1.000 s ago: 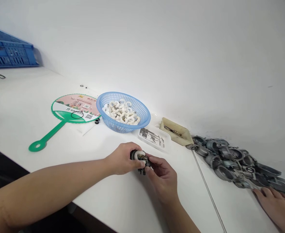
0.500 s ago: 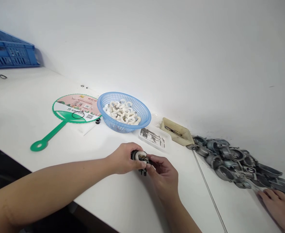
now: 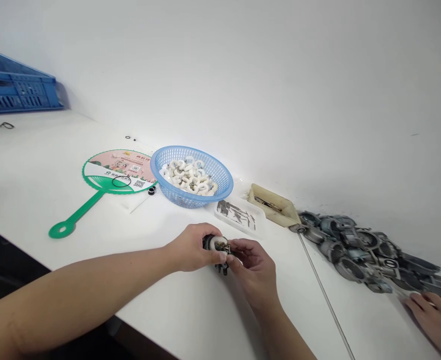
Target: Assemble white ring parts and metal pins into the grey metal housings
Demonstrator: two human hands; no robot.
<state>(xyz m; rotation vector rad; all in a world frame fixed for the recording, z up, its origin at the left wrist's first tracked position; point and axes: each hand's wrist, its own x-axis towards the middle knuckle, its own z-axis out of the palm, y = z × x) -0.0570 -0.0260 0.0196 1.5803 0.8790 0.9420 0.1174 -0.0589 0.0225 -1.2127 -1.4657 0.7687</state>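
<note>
The left hand [image 3: 196,248] has a firm grip on a round dark part [image 3: 220,246], its fingers over the far side and its thumb along the near side. A white ring [image 3: 214,243] sits in the part, with small brass-coloured pieces beside it — too small to make out clearly. The right hand [image 3: 256,265] has its thumb and forefinger closed on the part's right edge; whether that grip also pinches a separate small piece, I cannot tell. The part is between the two hands, above the white bench [image 3: 160,300] and in front of a shallow white tray [image 3: 261,224].

Dark slender pieces [image 3: 237,212] lie in the tray. Just behind it on the left stands a blue mesh basket [image 3: 185,200] holding many white rings [image 3: 190,179], and on the right a cream box [image 3: 278,218] with thin items inside.

Beside the basket lies a green-edged fan [image 3: 128,161] with a thin black loop on it; a small black cylinder [image 3: 152,191] is near the basket's base. At the far left a blue crate [image 3: 36,95] stands against the wall.

To the right spreads a heap of grey metal housings [image 3: 355,250] — another person's hand [image 3: 436,317] is at its near end.
</note>
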